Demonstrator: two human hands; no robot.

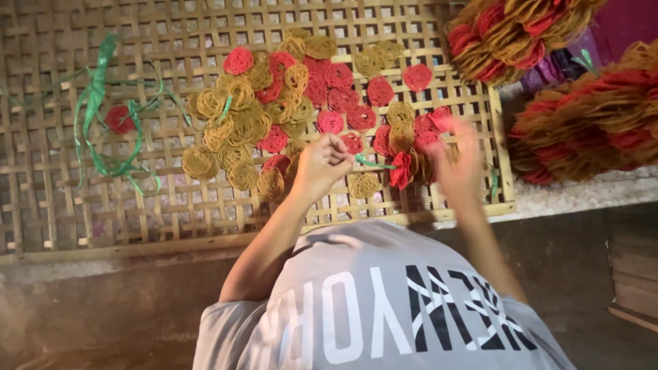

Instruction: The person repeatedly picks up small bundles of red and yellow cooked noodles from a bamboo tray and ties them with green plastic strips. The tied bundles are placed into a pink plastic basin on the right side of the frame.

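Observation:
My left hand (321, 164) is closed around one end of a thin green strip (373, 164). The strip runs right to a small bunch of red and yellow lacy round crackers (404, 168). My right hand (458, 163) is blurred and sits against that bunch, seemingly holding it. Both hands hover over the near edge of a woven bamboo tray (171, 205). Many loose red and yellow round crackers (295, 89) lie spread on the tray just beyond my hands.
A tangle of green strips (103, 116) lies on the tray's left part beside a single red cracker (120, 118). Tied bundles of crackers (589, 116) are piled at the right, with more bundles (514, 34) at the top right. My grey shirt (384, 301) fills the bottom.

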